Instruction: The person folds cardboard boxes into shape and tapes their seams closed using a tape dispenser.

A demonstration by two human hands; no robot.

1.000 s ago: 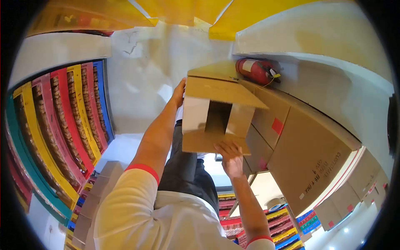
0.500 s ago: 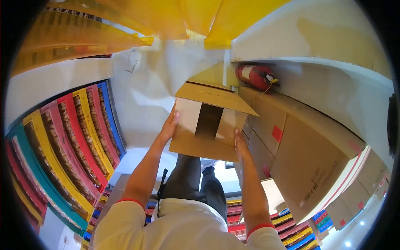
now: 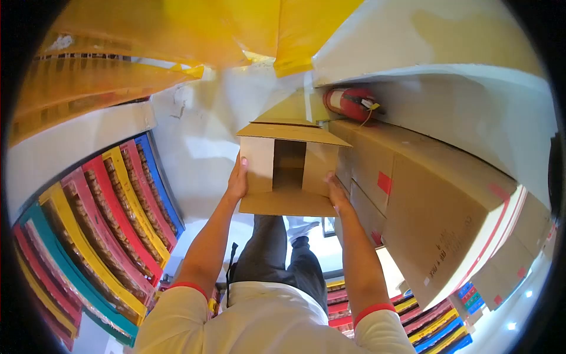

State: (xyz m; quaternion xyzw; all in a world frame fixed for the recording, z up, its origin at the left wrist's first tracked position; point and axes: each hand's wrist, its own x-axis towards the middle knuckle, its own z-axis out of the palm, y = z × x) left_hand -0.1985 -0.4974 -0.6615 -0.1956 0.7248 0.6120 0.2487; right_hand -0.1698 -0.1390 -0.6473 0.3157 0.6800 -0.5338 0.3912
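A brown cardboard box [image 3: 286, 204] is held out in front of my body, its opening toward me. Its upper and lower flaps stick out, and the side flaps partly cover the dark interior, where little can be made out. My left hand [image 3: 238, 178] grips the box's left side, thumb near the edge of the left flap. On the opposite side, my right hand [image 3: 335, 190] holds it with the thumb in front. The other fingers of both hands are mostly hidden behind the box.
Large sealed cartons [image 3: 436, 212] line the right side, with a red fire extinguisher [image 3: 351, 104] behind them. On the left stand stacked colourful crates [image 3: 97, 230] full of small brown items. Yellow plastic strips [image 3: 236, 29] hang ahead. More crates [image 3: 433, 327] show behind me.
The box has turned from a slant to nearly level and sits slightly further left in view. Both hands have stayed on its sides. The surroundings have shifted a little as my head moved.
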